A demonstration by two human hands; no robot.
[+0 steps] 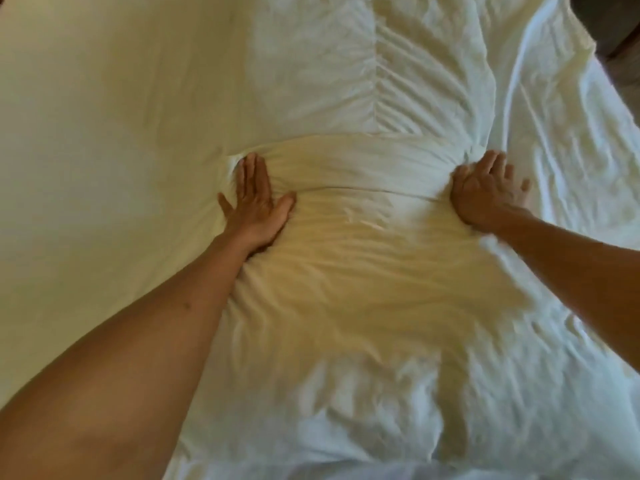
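The left hand lies flat on a white loose sheet, fingers straight and close together, thumb held out to the side, holding nothing and simply pressing down. It sits on the left end of a fold that runs crosswise over the middle of the bed. The right hand presses on the other end of that fold, nearer the bed's right edge, with its fingers spread and laid on top of the cloth rather than wrapped around it. The two hands are well apart, one at each end, which looks meant to pin the fold in place and flatten it so the doubled cloth lies straight. Creases fan out from under both palms, showing the weight put on them. The loose sheet covers the middle and right of the bed, rumpled toward the near edge, while the left side shows only a smooth, tight fitted cover. The right hand is blurred, so its fingertips and thumb are hard to make out. The near edge of the bed is cut off at the bottom of the view. Only a dark sliver of floor or furniture shows past the far right corner, too little to identify.
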